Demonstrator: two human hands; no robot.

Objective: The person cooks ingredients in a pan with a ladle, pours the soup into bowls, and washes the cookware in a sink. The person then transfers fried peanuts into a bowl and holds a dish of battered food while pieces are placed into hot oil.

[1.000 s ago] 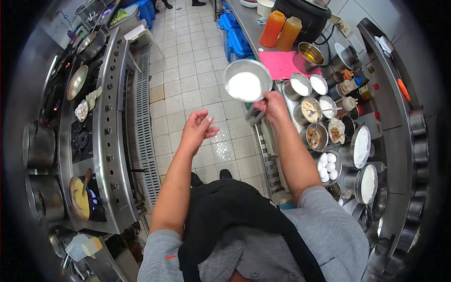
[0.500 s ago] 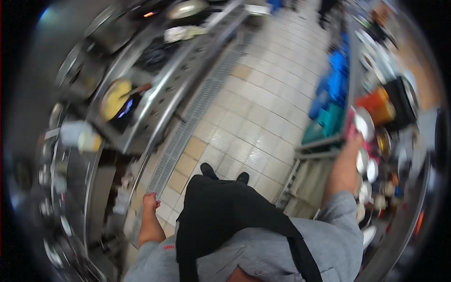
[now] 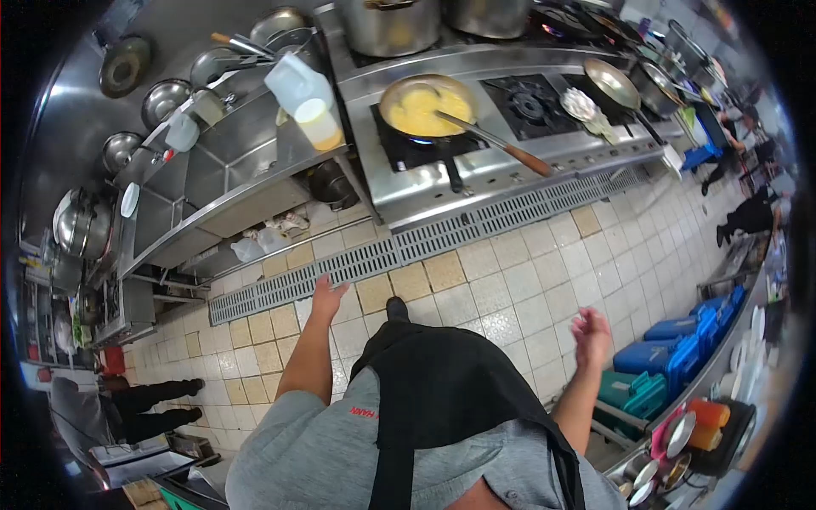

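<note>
My left hand (image 3: 327, 297) hangs in the air over the tiled floor near the drain grate, its thumb and fingers apart and nothing in it. Over the floor on the other side, my right hand (image 3: 591, 337) is raised with loosely bent, parted fingers and holds nothing. Ahead on the stove (image 3: 399, 191), a frying pan (image 3: 387, 102) holds a yellow mixture (image 3: 416, 115). A long utensil with a wooden handle (image 3: 527, 160) rests in it, its far end hidden in the mixture. Blue flame shows beneath the pan. Neither hand touches anything.
A steel sink counter (image 3: 251, 161) stands left of the stove, with plastic jugs (image 3: 299, 85) at its edge. A drain grate (image 3: 433, 234) runs along the floor. Blue bins (image 3: 654, 357) line the right side. People (image 3: 85, 416) stand at far left and far right.
My view has swung left, from along the aisle to facing the stove. My right hand has come away from the bowls on the right-hand counter. My left hand's fingers have opened.
</note>
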